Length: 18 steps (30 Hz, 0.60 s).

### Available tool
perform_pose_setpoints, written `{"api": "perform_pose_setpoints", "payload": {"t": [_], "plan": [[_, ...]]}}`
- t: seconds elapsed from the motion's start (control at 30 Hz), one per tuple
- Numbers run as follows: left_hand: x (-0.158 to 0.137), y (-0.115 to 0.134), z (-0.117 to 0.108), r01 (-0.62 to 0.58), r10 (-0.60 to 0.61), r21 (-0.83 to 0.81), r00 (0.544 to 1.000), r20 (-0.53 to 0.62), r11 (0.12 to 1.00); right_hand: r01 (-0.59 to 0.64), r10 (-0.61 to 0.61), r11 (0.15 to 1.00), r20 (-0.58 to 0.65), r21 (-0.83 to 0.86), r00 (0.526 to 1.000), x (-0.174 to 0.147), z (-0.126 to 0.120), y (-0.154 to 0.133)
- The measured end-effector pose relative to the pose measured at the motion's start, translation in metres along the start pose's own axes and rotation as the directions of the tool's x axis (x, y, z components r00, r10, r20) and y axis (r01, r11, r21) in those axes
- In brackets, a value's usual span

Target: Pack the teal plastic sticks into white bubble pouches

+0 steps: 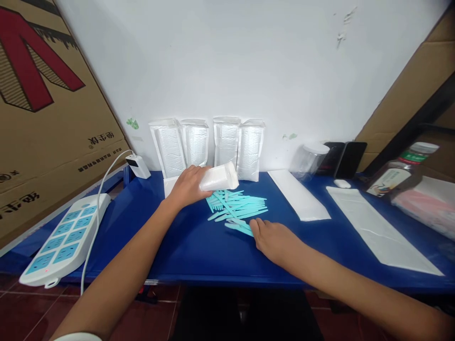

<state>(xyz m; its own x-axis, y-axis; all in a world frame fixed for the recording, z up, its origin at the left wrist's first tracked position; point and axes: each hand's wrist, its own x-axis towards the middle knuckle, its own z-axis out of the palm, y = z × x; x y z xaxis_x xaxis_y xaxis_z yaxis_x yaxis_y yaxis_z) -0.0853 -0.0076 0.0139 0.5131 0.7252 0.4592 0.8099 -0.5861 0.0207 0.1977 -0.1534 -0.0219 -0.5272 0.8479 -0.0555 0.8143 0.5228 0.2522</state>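
Observation:
My left hand [188, 185] is closed round a white padded pouch [217, 178], tilted so that its far end points right, above a pile of thin light-teal plastic sticks [247, 204]. My right hand [273, 239] is closed on a few teal sticks [241, 228] of the same kind at the near edge of the pile. Their exact kind cannot be made out. Behind the hands, several silvery-white padded pouches [226, 142] stand upright against the wall. Partly hidden by my left hand, another white piece [169, 186] lies on the blue table [213, 255].
Two flat white pouches [300, 194] lie to the right. Beyond them are a clear jar [309, 161], a dark phone [350, 160], a bottle [398, 170] and a pink-and-white packet [426, 203]. A power strip [67, 237] with a white cable and a small white charger [138, 166] are at left.

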Motion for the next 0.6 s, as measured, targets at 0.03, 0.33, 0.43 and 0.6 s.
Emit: {"api": "perform_pose_setpoints", "payload": {"t": [0.03, 0.33, 0.43, 0.6], "plan": [[0.0, 0.0, 0.0, -0.001, 0.001, -0.001, 1.0, 0.001, 1.0, 0.002, -0.003, 1.0, 0.035, 0.019, 0.999, -0.001, -0.004, 0.002], [-0.001, 0.003, 0.001, -0.017, 0.017, -0.041, 1.0, 0.004, 0.999, -0.033, 0.04, 0.885, -0.005, 0.464, 0.999, 0.01, -0.052, 0.082], [-0.001, 0.006, 0.003, -0.034, 0.035, -0.072, 0.999, 0.012, 0.997, -0.068, 0.087, 0.955, -0.051, 0.29, 0.995, 0.034, -0.046, 0.093], [-0.001, 0.011, 0.003, -0.036, 0.04, -0.106, 0.999, 0.034, 0.994, -0.075, 0.07, 0.994, -0.071, -0.076, 0.995, 0.049, -0.035, 0.084]]}}
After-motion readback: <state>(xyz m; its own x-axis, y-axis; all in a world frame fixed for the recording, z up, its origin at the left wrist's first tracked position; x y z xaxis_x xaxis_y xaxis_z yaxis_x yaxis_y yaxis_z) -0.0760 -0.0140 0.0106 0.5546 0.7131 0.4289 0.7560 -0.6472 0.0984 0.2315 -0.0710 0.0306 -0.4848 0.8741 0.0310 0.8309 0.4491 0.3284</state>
